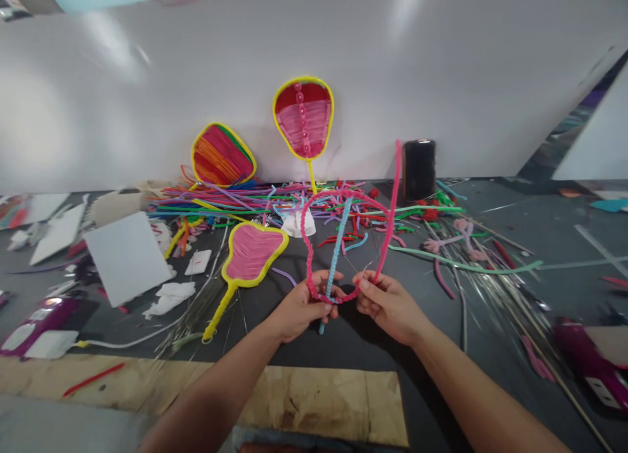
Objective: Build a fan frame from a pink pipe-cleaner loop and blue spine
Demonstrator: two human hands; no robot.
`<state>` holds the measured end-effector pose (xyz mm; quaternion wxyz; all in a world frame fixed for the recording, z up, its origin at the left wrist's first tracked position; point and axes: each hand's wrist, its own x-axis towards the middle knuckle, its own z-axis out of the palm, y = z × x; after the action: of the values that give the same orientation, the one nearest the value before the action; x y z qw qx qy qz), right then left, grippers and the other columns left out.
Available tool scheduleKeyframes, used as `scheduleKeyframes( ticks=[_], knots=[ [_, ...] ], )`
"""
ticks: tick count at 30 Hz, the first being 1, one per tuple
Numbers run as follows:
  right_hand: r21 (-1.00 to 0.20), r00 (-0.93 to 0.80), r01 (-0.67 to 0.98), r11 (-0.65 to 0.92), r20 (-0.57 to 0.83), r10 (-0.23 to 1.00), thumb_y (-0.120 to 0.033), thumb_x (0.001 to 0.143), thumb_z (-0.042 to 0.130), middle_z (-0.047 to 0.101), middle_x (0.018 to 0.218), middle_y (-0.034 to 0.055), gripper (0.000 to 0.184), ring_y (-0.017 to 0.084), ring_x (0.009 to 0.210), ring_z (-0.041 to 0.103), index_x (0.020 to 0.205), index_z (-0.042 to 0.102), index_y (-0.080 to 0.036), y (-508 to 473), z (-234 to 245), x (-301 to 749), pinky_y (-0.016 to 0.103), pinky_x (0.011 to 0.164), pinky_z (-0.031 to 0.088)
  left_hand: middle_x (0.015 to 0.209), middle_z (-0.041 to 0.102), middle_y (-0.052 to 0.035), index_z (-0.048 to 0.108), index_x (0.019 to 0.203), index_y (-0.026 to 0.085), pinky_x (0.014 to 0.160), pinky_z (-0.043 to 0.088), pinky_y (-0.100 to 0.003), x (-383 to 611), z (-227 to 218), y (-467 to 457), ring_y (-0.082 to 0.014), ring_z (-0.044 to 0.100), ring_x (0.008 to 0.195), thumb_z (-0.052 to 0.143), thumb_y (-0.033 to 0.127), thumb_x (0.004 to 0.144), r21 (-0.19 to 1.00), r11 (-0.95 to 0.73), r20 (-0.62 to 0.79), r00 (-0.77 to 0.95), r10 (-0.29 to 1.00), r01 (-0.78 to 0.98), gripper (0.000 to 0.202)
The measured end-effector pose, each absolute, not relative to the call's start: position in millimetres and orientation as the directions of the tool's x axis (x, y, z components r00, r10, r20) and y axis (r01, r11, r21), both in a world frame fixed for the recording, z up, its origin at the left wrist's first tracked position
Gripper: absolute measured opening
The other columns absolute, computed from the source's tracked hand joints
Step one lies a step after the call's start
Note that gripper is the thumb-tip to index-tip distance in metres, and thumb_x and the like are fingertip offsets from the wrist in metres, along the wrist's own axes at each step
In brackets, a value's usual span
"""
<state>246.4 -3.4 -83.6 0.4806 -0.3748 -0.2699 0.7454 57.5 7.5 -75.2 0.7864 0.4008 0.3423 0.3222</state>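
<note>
My left hand (303,307) and my right hand (387,304) meet over the dark table, both pinched on the bottom of a pink pipe-cleaner loop (311,255). A light blue pipe cleaner (336,250) runs up the middle of the loop and pokes out below my left hand. A long pink pipe-cleaner tail (392,204) rises from my right fingers. The loop stands upright, shaped like a fan frame.
A finished pink fan with yellow rim (252,251) lies left of my hands. Two more fans (222,155) (304,119) lean on the white wall. A heap of coloured pipe cleaners (235,201), a black cylinder (418,169), white cards (126,256), thin wires (490,276), and a cardboard sheet (318,400).
</note>
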Motion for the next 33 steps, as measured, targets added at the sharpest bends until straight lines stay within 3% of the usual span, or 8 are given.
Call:
scheduleKeyframes(
  ticks=[5,24,33],
  knots=[
    [-0.756,-0.252,-0.521,-0.397,-0.308,0.918,-0.035,0.067,0.080,0.042,0.047,-0.0077,0.024,0.006,0.044,0.032,0.077,0.067,-0.018,-3.3,-83.3,247.1,0.023,0.048,0.027,0.091,0.064,-0.0037,0.059,0.109,0.022,0.051,0.037,-0.017,57.7,-75.8,7.8,-0.0063,0.056,0.058,0.062,0.007,0.065,0.881,0.434,-0.291,0.505,0.812,-0.191,0.046],
    [-0.750,-0.179,-0.543,-0.376,-0.334,0.925,-0.031,0.062,0.083,0.043,0.045,-0.0083,0.024,0.004,0.043,0.032,0.074,0.067,-0.017,-2.9,-83.3,245.6,0.022,0.047,0.029,0.095,0.062,-0.0031,0.054,0.112,0.021,0.057,0.038,-0.021,56.8,-77.9,8.9,-0.0071,0.055,0.063,0.066,0.013,0.069,0.904,0.408,-0.292,0.519,0.803,-0.124,0.046],
    [-0.731,-0.157,-0.576,-0.367,-0.342,0.927,-0.029,0.062,0.083,0.045,0.050,-0.0079,0.024,0.004,0.044,0.031,0.076,0.068,-0.016,-2.3,-83.5,244.6,0.022,0.048,0.029,0.096,0.062,-0.0037,0.054,0.113,0.021,0.057,0.042,-0.020,56.8,-77.7,8.5,-0.0074,0.057,0.063,0.070,0.016,0.070,0.894,0.413,-0.267,0.531,0.804,-0.176,0.046]
  ],
)
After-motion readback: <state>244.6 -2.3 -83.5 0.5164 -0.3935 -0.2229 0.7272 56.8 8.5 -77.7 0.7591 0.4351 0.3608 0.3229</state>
